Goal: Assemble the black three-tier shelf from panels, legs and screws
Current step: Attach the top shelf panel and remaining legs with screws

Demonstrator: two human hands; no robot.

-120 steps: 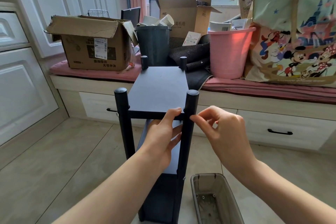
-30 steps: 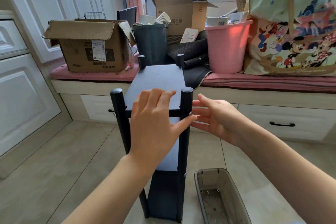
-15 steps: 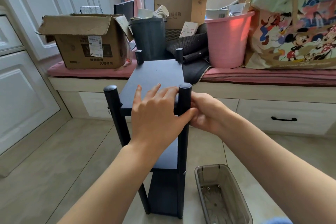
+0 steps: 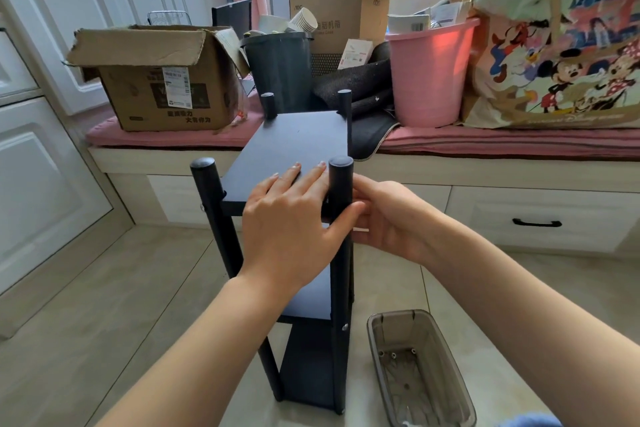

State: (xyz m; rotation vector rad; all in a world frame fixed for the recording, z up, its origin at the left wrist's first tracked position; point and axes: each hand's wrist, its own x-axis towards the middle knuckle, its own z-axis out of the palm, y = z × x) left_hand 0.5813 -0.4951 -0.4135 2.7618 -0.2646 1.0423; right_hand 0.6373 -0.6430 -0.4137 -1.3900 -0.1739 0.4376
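The black three-tier shelf stands upright on the tiled floor, with its top panel (image 4: 298, 146), middle panel (image 4: 311, 295) and bottom panel (image 4: 311, 371) set between four round legs. My left hand (image 4: 294, 218) lies flat on the near end of the top panel, thumb against the near right leg (image 4: 341, 173). My right hand (image 4: 388, 215) grips that same leg from the right, just below the top panel, fingers curled behind it. The near left leg (image 4: 207, 184) is free. A screw head (image 4: 345, 328) shows on the near right leg at the middle tier.
A grey plastic tray (image 4: 422, 374) with a few small parts lies on the floor right of the shelf. Behind stands a window bench (image 4: 485, 177) with drawers, carrying a cardboard box (image 4: 156, 87), dark bin (image 4: 277, 73), pink bucket (image 4: 429, 80) and printed bag (image 4: 561, 45). White cabinets (image 4: 41, 166) line the left.
Both hands had lifted off the front edge and opened. Since then my left hand has come down flat on the top panel and my right hand has closed round the near right leg.
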